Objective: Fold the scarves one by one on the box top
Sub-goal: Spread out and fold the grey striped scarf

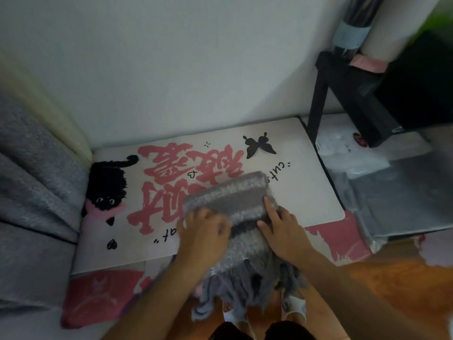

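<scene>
Both hands press flat on grey scarf atop box top; black stand nearby

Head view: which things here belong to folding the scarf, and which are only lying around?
Part of the job:
- grey scarf
- box top with cat print
- left hand and right hand, both on the scarf

Lying about:
- grey blanket at left
- black stand
- plastic bags at right
</scene>
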